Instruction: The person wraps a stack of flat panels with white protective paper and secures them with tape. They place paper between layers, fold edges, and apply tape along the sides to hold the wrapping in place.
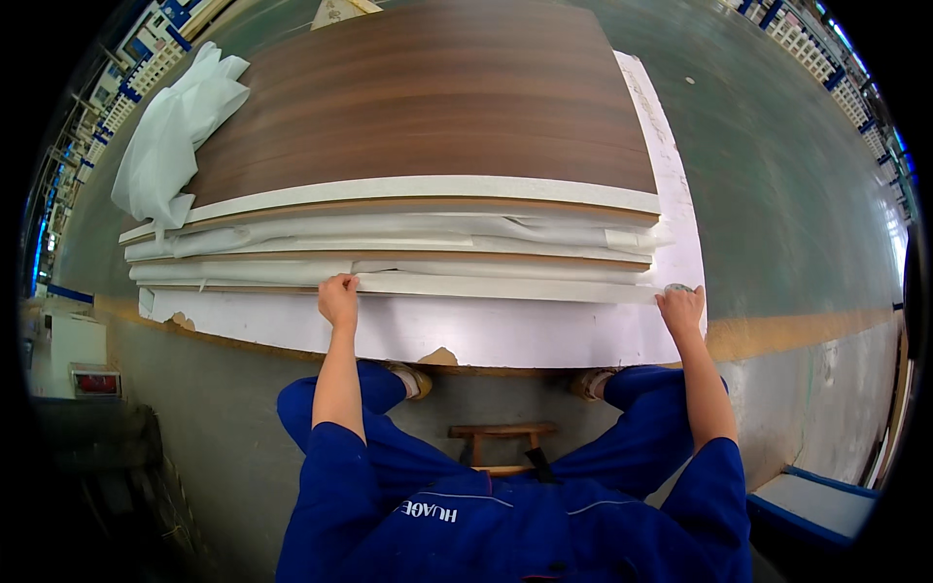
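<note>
A long white strip of tape (505, 286) stretches along the front edge of the lowest panel in the stack. My left hand (339, 301) is closed in a pinch at the strip's left end, against the panel edge. At the right corner, my right hand (681, 311) grips a roll of tape (677, 289), mostly hidden by the fingers. The top panel (428, 107) has a brown wood-grain face and a white band (418, 189) along its near edge. White wrapping sheets (389, 228) stick out between the stacked panels.
The stack rests on a white board (389, 325) with chipped edges. A crumpled white sheet (180, 131) drapes over the left corner. Between my feet stands a small wooden stool (502, 430). Green floor (777, 194) with a yellow line (797, 330) lies to the right.
</note>
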